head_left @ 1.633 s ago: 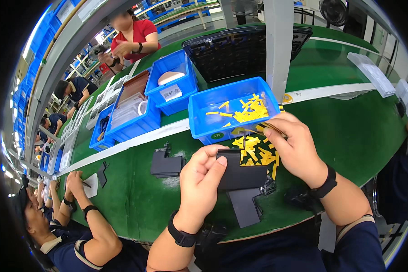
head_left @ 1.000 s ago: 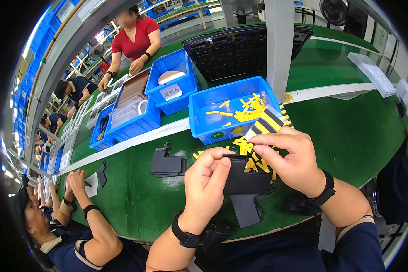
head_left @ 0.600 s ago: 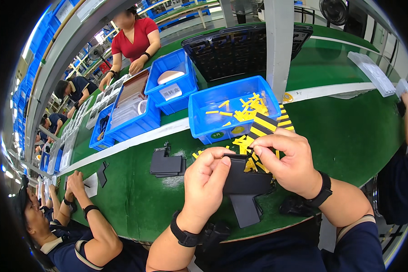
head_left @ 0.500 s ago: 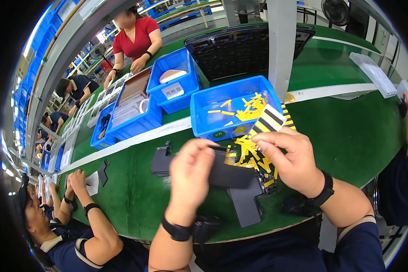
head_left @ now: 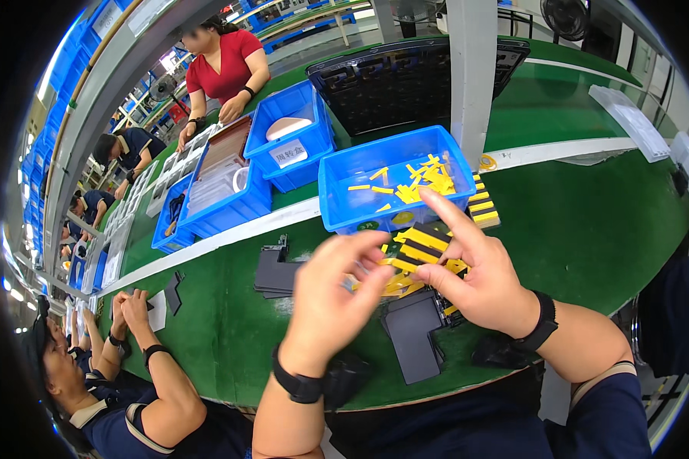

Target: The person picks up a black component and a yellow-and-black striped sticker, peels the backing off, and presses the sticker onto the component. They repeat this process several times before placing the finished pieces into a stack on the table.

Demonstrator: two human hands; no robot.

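My right hand (head_left: 486, 279) holds a sheet of black and yellow strips (head_left: 421, 246), its thumb pressed on the near edge and its index finger stretched upward. My left hand (head_left: 333, 287) is at the sheet's left end, thumb and index finger apart; whether a fingertip touches a strip is hard to tell. Below the hands, flat dark-grey L-shaped panels (head_left: 412, 344) lie stacked on the green table. Loose yellow strips (head_left: 402, 288) are partly hidden under the sheet and hands. More dark panels (head_left: 274, 274) lie left of my left hand.
Beyond my hands stands a blue bin (head_left: 344, 191) with loose yellow strips inside. A striped stack (head_left: 482, 208) sits by its right corner. Other blue bins (head_left: 233, 200) stand at left; a grey post (head_left: 471, 84) rises behind. A co-worker (head_left: 153, 382) works at left, another person (head_left: 222, 65) across the table.
The dark panel has left my left hand, which has moved to the striped sheet. My right hand has lowered and turned the sheet, and its index finger has straightened.
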